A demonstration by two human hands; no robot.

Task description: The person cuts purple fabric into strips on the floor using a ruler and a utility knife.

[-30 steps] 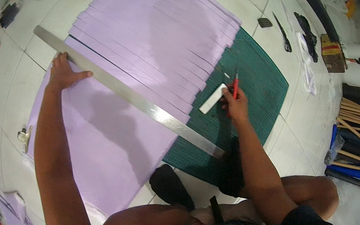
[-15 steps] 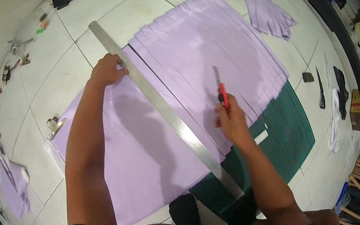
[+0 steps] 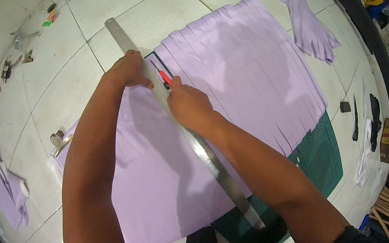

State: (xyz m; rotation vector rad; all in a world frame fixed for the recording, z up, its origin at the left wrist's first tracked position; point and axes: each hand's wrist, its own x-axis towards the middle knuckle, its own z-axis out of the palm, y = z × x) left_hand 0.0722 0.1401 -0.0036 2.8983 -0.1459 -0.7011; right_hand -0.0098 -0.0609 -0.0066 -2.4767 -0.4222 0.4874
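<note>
A long metal ruler (image 3: 205, 155) lies slantwise across lilac fabric (image 3: 147, 195). My left hand (image 3: 131, 71) grips its far part, thumb and fingers at its edges. In my right hand (image 3: 190, 103) is a red utility knife (image 3: 165, 78), its blade over the fabric along the ruler's right edge near the far end. Right of the ruler, the fabric is cut into several long strips (image 3: 242, 68) lying side by side. Beneath the fabric a green cutting mat (image 3: 320, 147) shows at the near right. A metal bulldog clip (image 3: 60, 141) grips the fabric's left corner.
A bundle of lilac strips (image 3: 309, 27) lies on the tiled floor at the far right. Folded lilac fabric (image 3: 10, 194) is at the left. Black scissors (image 3: 355, 121) and a small dark block (image 3: 345, 107) lie to the right. Wooden sticks (image 3: 384, 208) are at the near right.
My right hand has carried the knife far and left, from above the strips to the ruler's edge. The ruler and fabric look shifted mostly because the view moved.
</note>
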